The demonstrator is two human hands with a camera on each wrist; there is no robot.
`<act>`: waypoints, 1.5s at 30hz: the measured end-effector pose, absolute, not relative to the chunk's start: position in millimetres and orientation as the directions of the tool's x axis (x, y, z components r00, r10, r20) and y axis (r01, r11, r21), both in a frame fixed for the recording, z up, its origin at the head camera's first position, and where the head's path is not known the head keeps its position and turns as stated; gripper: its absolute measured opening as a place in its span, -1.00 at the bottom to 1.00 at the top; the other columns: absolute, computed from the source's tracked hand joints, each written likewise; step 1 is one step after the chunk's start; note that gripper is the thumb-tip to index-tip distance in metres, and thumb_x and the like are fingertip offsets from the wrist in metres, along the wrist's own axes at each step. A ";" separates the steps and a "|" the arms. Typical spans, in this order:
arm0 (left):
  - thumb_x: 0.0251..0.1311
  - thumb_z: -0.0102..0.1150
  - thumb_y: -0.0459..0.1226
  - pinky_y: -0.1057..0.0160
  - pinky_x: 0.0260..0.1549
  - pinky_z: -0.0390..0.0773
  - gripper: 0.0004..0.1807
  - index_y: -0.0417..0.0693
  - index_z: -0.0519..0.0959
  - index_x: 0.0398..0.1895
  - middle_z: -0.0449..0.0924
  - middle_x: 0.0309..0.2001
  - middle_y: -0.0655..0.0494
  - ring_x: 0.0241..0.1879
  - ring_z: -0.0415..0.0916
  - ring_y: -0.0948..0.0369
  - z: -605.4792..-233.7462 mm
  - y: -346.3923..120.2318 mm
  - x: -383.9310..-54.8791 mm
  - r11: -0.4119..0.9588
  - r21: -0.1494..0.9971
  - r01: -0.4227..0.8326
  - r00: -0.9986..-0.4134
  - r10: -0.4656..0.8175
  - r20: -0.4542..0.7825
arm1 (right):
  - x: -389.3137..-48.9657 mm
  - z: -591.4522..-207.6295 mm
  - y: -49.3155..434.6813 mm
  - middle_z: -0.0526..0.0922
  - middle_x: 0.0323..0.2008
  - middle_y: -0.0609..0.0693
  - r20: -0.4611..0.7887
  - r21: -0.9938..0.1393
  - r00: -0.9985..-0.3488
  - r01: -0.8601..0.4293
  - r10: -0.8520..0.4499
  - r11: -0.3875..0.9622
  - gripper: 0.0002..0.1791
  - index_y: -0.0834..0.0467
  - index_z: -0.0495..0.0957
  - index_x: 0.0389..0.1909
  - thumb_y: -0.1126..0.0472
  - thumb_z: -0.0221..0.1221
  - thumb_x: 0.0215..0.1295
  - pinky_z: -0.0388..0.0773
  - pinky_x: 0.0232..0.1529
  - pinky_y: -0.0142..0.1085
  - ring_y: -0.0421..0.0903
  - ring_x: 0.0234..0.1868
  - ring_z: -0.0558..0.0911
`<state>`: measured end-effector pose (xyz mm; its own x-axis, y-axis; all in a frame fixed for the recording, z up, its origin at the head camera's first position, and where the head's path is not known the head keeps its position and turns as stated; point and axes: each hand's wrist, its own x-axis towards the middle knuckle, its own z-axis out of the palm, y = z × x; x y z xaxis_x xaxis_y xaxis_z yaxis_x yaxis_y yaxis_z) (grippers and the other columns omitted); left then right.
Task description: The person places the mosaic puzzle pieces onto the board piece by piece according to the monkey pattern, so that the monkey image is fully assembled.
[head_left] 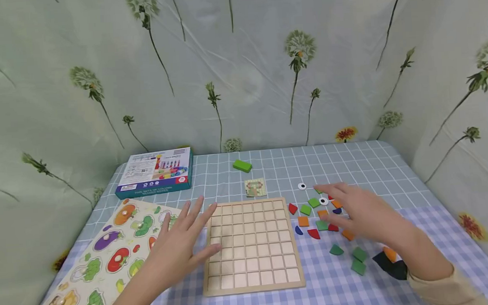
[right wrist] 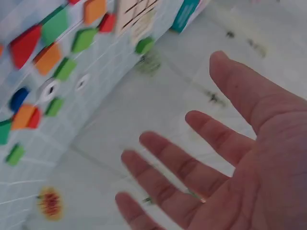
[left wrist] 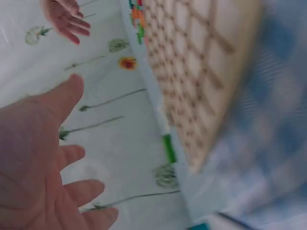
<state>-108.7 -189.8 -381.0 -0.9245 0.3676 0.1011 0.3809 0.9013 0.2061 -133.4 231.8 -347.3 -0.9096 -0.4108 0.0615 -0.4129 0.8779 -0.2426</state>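
Grid tray (head_left: 252, 252) sits mid-table, square to the person, no pieces in its visible cells; likely centred so either hand can reach it. Left hand (head_left: 182, 246) is raised near the tray's left edge, fingers spread, nothing in it. Right hand (head_left: 360, 212) same deal: fingers extended, empty, hovering over the loose coloured pieces (head_left: 322, 225). Those lie scattered right of the tray in red, green, orange and blue, plus eye discs (head_left: 301, 186); probably put there to be handy without covering cells. Picture card (head_left: 255, 187) lies just behind the tray, presumably for an unblocked look. Green block (head_left: 242, 166) further back. Puzzle board (head_left: 110, 285) and box (head_left: 156, 170) on the left, seemingly parked out of the way
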 end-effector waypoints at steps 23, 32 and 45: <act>0.09 0.52 0.28 -0.64 0.44 0.12 0.07 0.11 0.36 0.64 0.18 0.70 -0.10 0.65 0.09 -0.36 -434.1 -226.2 -79.9 0.758 0.549 0.353 -0.862 0.491 -0.125 | -230.4 -403.5 275.2 0.75 0.15 0.24 -0.120 -0.357 -0.908 -0.338 -0.402 0.871 -0.69 0.24 0.74 0.13 0.46 0.22 0.45 0.61 0.32 0.24 0.26 0.21 0.68; 0.11 0.47 0.31 -0.64 0.45 0.08 0.07 0.14 0.34 0.65 0.17 0.70 -0.08 0.67 0.06 -0.35 -438.1 -228.1 -80.3 0.754 0.556 0.350 -0.861 0.493 -0.127 | -235.8 -412.6 281.8 0.79 0.00 0.14 -0.093 -0.345 -0.892 -0.388 -0.442 0.855 -0.75 0.18 0.81 -0.03 0.47 0.25 0.42 0.66 0.26 0.21 0.20 0.09 0.72; 0.13 0.44 0.33 -0.60 0.49 0.08 0.06 0.17 0.33 0.66 0.19 0.70 -0.06 0.68 0.07 -0.30 -439.3 -228.8 -79.7 0.773 0.525 0.357 -0.864 0.487 -0.130 | -237.4 -414.3 282.0 0.77 -0.02 0.12 -0.095 -0.337 -0.890 -0.393 -0.446 0.855 -0.78 0.18 0.82 -0.04 0.42 0.28 0.44 0.69 0.23 0.17 0.16 0.05 0.72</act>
